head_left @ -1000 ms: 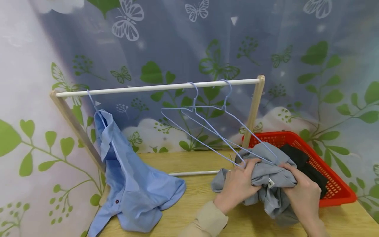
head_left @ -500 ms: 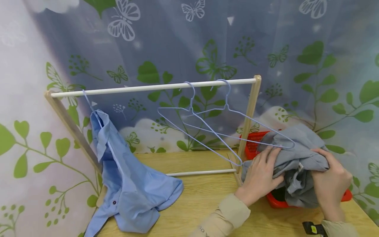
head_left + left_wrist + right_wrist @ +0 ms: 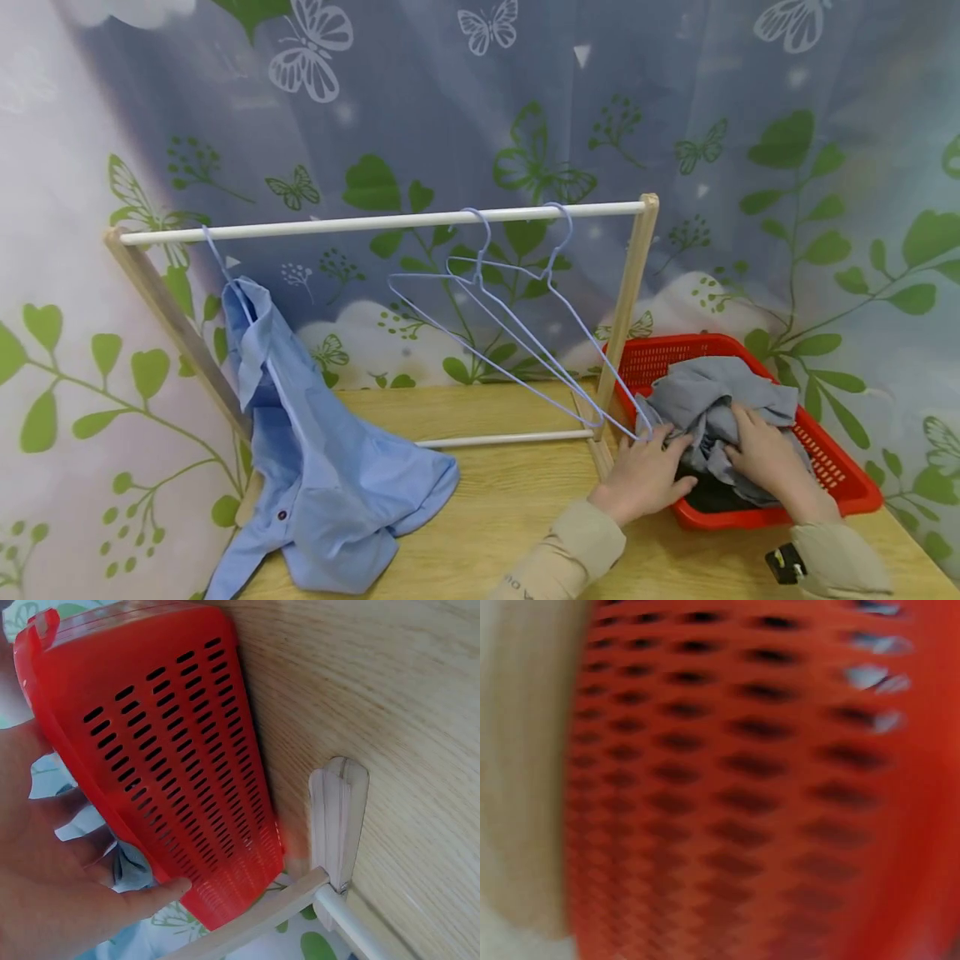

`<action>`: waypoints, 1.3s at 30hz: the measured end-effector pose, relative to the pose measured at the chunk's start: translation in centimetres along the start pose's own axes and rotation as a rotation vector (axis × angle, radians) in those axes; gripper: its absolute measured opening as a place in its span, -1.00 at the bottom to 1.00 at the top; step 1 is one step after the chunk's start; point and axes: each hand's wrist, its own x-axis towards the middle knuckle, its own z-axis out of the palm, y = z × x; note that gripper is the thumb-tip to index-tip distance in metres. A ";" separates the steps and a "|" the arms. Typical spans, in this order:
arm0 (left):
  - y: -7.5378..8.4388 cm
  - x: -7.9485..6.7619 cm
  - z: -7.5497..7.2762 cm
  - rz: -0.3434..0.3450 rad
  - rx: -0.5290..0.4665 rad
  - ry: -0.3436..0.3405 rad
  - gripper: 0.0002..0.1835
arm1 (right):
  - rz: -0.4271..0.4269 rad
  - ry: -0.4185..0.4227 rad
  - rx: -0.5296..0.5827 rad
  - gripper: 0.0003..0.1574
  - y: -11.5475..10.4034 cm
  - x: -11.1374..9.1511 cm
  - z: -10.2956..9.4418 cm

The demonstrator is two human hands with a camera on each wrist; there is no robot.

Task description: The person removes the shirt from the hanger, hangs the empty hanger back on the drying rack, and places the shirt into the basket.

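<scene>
A crumpled grey garment (image 3: pixel 712 392) lies in the red basket (image 3: pixel 836 508) at the right of the head view. On it rests my right hand (image 3: pixel 776 462), its fingers loosely extended over the cloth. My left hand (image 3: pixel 645 479) is at the basket's near left rim, fingers spread, close to the lower corner of a blue wire hanger (image 3: pixel 573 321). In the left wrist view the thumb lies near the basket wall (image 3: pixel 180 772) and the fingers reach past its rim, beside some grey cloth (image 3: pixel 133 868). The right wrist view has only the blurred basket wall (image 3: pixel 727 795), no fingers.
A small rack with a white rod (image 3: pixel 337 225) stands on the wooden table (image 3: pixel 517 492). From it hang a second bare hanger (image 3: pixel 438 321) and, at the left end, a light blue shirt (image 3: pixel 330 492). Dark cloth (image 3: pixel 712 493) lies under the grey garment.
Both hands carried the grey garment rightward and lowered it into the basket. The right-hand hanger came free of it and swung back left. My left hand has loosened from the cloth.
</scene>
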 end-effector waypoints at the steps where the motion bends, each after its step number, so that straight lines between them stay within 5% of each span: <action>1: 0.0 0.0 0.2 -0.003 0.009 -0.013 -0.38 | 0.005 -0.054 0.016 -0.15 0.3 -0.1 0.4; 10: -0.5 -0.5 0.4 -0.016 0.049 -0.002 -0.47 | 0.057 -0.126 0.083 -0.10 2.3 -0.8 2.0; 32: -2.4 -2.7 0.5 0.037 0.037 0.072 -0.55 | 0.135 -0.204 -0.002 -0.22 -0.7 -0.5 2.6; 36: -2.3 -2.8 1.0 0.046 0.047 0.093 -0.57 | 0.137 -0.159 -0.018 -0.18 -0.8 -0.8 2.9; 39: -2.3 -2.8 1.2 0.041 0.059 0.106 -0.58 | 0.098 -0.029 0.004 -0.14 -1.1 -1.1 3.1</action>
